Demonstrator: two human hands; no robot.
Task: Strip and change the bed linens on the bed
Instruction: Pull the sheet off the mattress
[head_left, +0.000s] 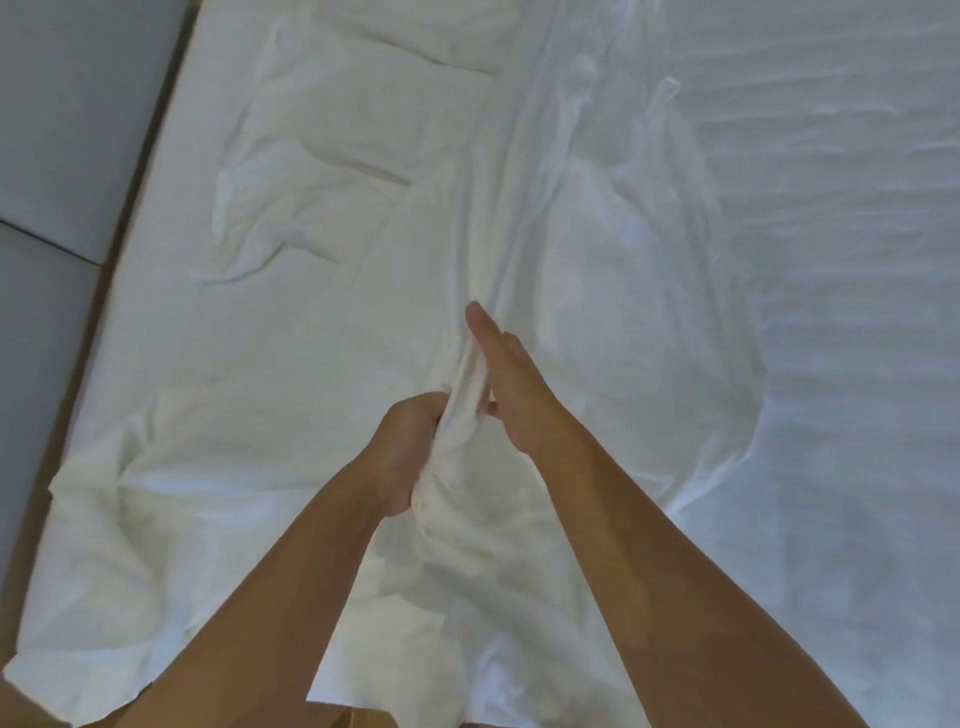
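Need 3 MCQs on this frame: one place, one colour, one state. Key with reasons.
1. Where is the bunched fabric?
A. between the two hands
B. on the floor
C. draped over a pillow

2. What colour is the sheet?
A. red
B. white
C. blue-striped

3. What is the left hand doing?
A. lying flat on the sheet
B. hanging idle
C. gripping the bunched fabric

Key:
1 A: the bunch rises between the left hand and the right hand.
2 B: the sheet is white all over.
3 C: its fingers curl round the bunch, and the right hand's straight fingers lie against it.
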